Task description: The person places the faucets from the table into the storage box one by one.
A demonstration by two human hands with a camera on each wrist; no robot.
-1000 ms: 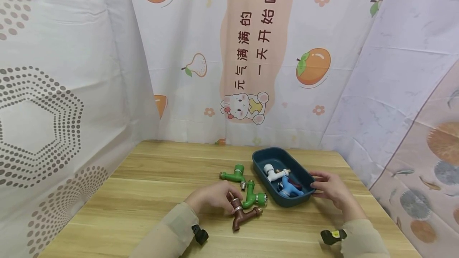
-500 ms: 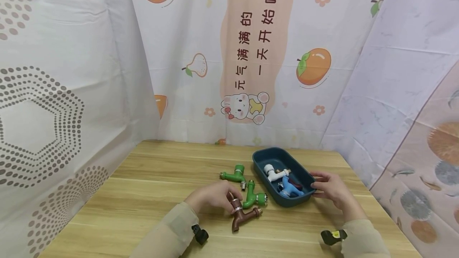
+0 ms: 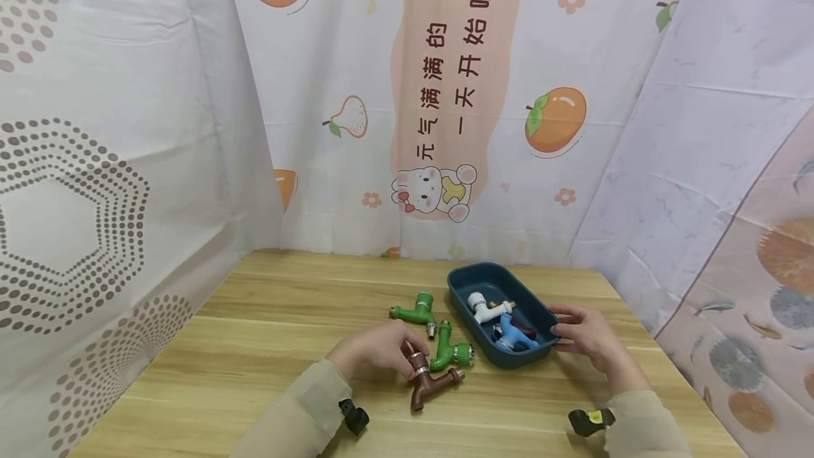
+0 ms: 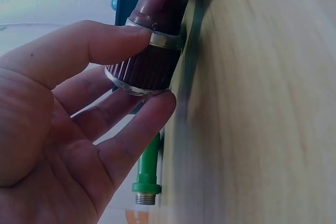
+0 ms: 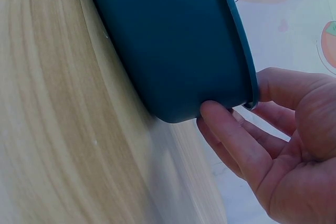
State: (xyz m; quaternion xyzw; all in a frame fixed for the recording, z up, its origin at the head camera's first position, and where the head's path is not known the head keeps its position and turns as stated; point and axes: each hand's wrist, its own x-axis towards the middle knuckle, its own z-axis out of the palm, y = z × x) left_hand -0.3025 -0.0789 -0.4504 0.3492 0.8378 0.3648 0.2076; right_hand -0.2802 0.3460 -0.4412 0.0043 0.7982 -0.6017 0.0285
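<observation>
My left hand (image 3: 384,348) pinches the ribbed knob of a brown faucet (image 3: 427,389), thumb on one side and fingers on the other. In the left wrist view, the thumb lies at the faucet's silver collar (image 4: 165,39). The brown faucet's spout points toward the near table edge. Just beyond it lie a green faucet (image 3: 443,352) and, farther back, a second green faucet (image 3: 416,311). My right hand (image 3: 591,338) holds the near right end of a dark blue basin (image 3: 467,276), with fingers against its outer wall and another digit at its rim.
Inside the basin lie a white faucet (image 3: 486,309), a blue faucet (image 3: 514,334) and a dark red piece (image 3: 524,327) partly hidden beneath. The wooden table (image 3: 286,302) meets a printed curtain (image 3: 356,182) at the back, with more curtains at both sides.
</observation>
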